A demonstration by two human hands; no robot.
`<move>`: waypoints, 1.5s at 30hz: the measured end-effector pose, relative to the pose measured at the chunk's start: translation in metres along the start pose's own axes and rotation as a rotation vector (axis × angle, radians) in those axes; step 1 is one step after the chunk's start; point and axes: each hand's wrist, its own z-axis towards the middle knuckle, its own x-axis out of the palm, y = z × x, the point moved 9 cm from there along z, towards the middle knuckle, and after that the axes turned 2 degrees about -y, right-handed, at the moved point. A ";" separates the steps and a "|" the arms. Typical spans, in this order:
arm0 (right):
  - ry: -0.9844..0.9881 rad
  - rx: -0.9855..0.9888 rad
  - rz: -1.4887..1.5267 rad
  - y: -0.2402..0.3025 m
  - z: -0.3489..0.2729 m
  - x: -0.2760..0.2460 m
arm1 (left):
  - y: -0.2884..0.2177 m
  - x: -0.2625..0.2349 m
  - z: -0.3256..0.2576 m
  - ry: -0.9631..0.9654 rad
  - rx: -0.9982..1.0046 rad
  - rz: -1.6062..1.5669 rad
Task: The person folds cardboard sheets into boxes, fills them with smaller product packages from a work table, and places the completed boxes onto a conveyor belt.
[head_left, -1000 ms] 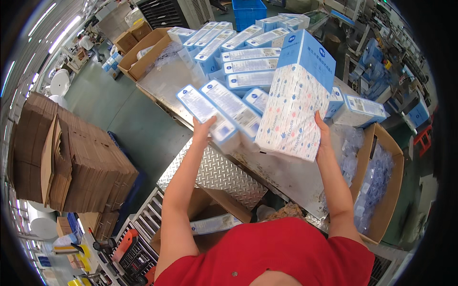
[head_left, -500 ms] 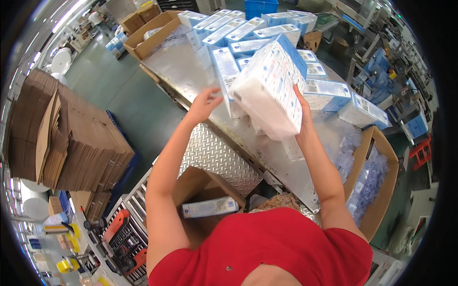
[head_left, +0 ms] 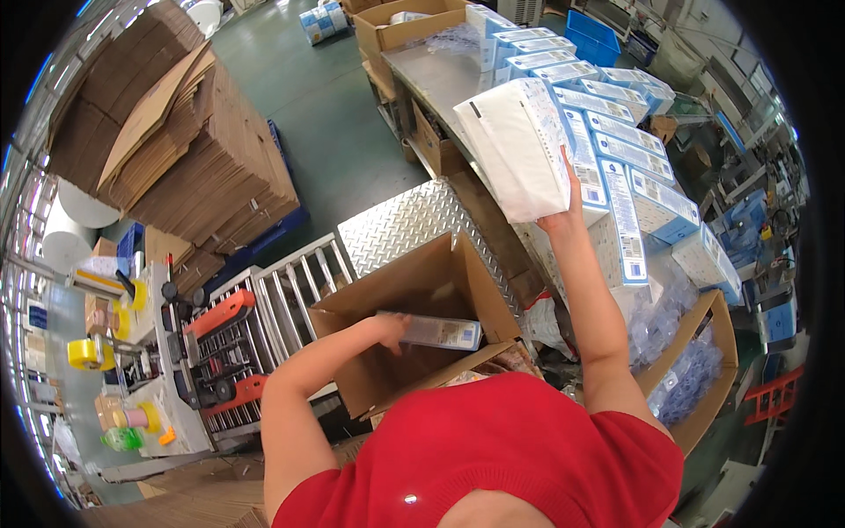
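My right hand (head_left: 563, 209) grips a large white soft pack (head_left: 515, 145) with a speckled print, holding it up by its right side and lower end above the near edge of the metal table. Down in an open cardboard carton (head_left: 387, 277) is my left hand (head_left: 393, 333), its fingers bent around the left end of a blue-and-white pack (head_left: 446, 333) that lies inside. Part of those fingers is hidden. Many similar packs (head_left: 563, 72) stand in rows on the table, beyond and to the right of the held one.
The carton sits by a roller conveyor (head_left: 295, 286) and a diamond-plate metal sheet (head_left: 400, 220). Flattened cardboard (head_left: 202, 158) is stacked on the left. A carton of clear plastic bags (head_left: 691, 378) stands at right. A blue bin (head_left: 594, 37) is at the far end.
My left hand has gone from beside the held pack down into the carton. My right hand still holds the white pack, now turned differently. The view has swung, showing more of the carton.
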 end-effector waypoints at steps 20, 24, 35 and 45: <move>0.724 -0.123 -1.964 -0.142 -0.123 0.021 | -0.016 0.090 0.070 -0.432 -0.221 0.033; 0.849 -0.046 -2.371 -0.203 -0.106 -0.048 | -0.032 0.090 0.077 -0.373 -0.217 -0.018; 1.018 0.227 -2.598 -0.371 -0.064 -0.271 | -0.094 0.123 0.083 0.071 0.054 -0.165; -0.076 -0.329 -2.371 -0.002 0.030 -0.039 | -0.040 -0.302 -0.021 -0.655 0.281 -0.197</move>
